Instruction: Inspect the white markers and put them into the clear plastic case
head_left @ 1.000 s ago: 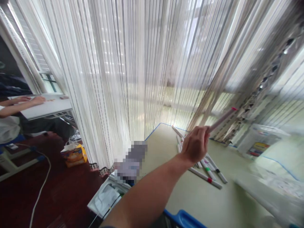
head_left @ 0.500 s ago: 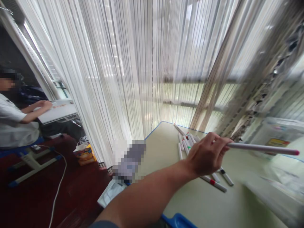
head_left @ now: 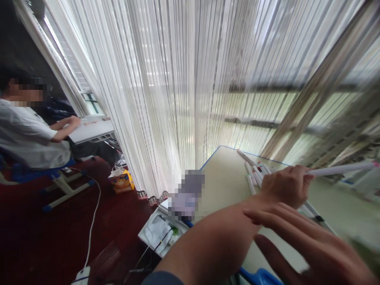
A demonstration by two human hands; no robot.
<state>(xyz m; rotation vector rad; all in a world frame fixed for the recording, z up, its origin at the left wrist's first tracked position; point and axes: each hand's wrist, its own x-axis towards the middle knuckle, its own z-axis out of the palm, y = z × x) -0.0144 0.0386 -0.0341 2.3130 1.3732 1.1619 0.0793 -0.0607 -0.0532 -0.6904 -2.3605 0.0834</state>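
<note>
My left hand (head_left: pixel 285 185) is stretched out over the pale green table (head_left: pixel 221 178) and is closed on a long white marker (head_left: pixel 341 169) with a pink tip that points right. My right hand (head_left: pixel 303 241) comes in low at the right, over my left forearm, with its fingers stretched out and apart and nothing in it. Several more white markers (head_left: pixel 252 174) lie on the table just beyond my left hand, partly hidden by it.
Sheer striped curtains (head_left: pixel 166 87) hang behind the table. At the left another person (head_left: pixel 26 130) sits at a white desk (head_left: pixel 89 130). On the dark floor are a yellow bag (head_left: pixel 121 182), a white cable (head_left: pixel 92 233) and a white tray (head_left: pixel 158 233).
The view has swung left. My left hand has turned the marker from pointing up-right to pointing flat to the right. My right hand has come into view.
</note>
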